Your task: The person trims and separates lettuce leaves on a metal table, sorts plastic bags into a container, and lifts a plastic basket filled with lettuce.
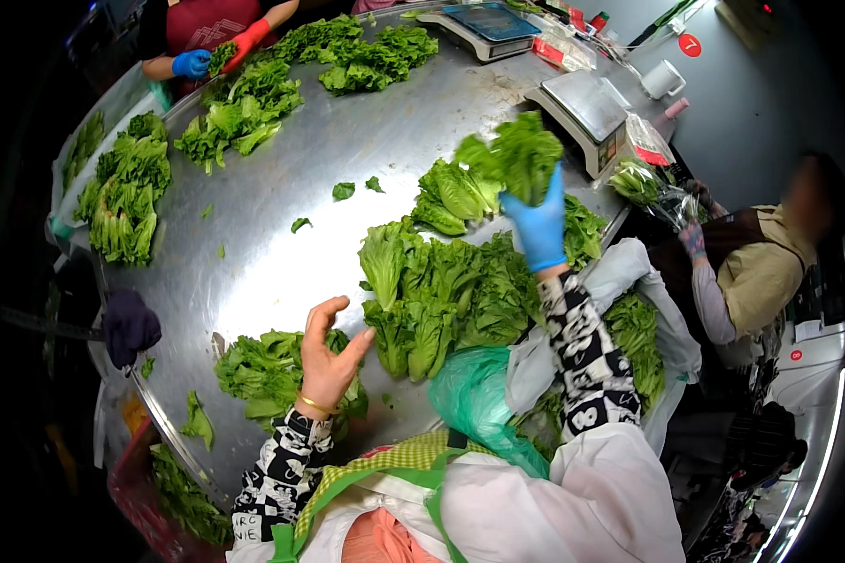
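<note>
Lower left of centre: bare left hand [330,361] hovers fingers spread, empty, just above a small lettuce pile [265,371] on the steel table [282,253]. Centre: big lettuce heap [446,291]. Right of centre, upper: blue-gloved right hand [538,223] clamped on a lettuce bunch [516,155], lifted above heap. Upper right: scale [582,108].

Left hand [330,354] bare, open, fingers spread; right hand [539,223] blue-gloved, raised, closed in grip.
</note>
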